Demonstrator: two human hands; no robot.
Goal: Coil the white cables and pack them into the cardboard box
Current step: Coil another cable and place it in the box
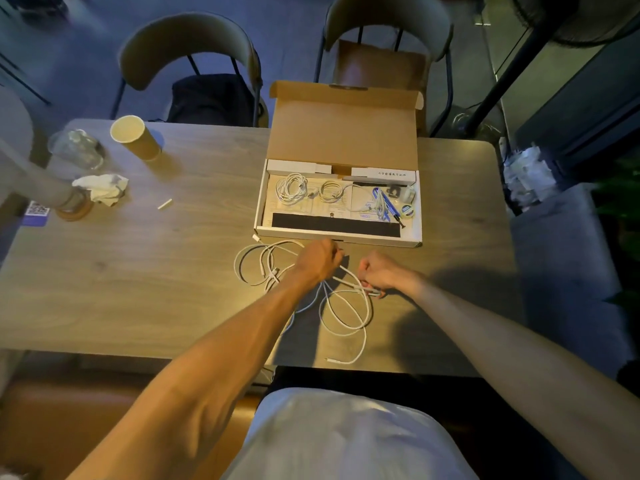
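While both arms reach out over the wooden table (pixel 156 271), the left hand (pixel 320 259) sits just in front of the cardboard box (pixel 337 233), fingers curled down onto a strand of the loose white cable (pixel 346 306). Grip looks closed on the strand, though the fingertips themselves are hidden behind the knuckles. Right hand (pixel 379 271) is a little to the right, closed into a fist, pinching the same tangle where several strands bunch together near its lower edge.

Loose cable: sprawled on the table between the box and the near table edge. Open loops to the left of the left hand, larger loops below both hands, one plug end lying close to the near edge. Another plug end lies touching the box's front left corner.

Box: lid open, standing up at the back. Inside, two coiled white cables (pixel 292 188) side by side at the left, a black strip (pixel 336 225) along the front, blue-handled items (pixel 382 202) at the right.

Far left of table: paper cup (pixel 136 136) tipped on its side, clear glass (pixel 78 148), crumpled tissue (pixel 102 188). Two chairs (pixel 187 53) beyond the far edge.
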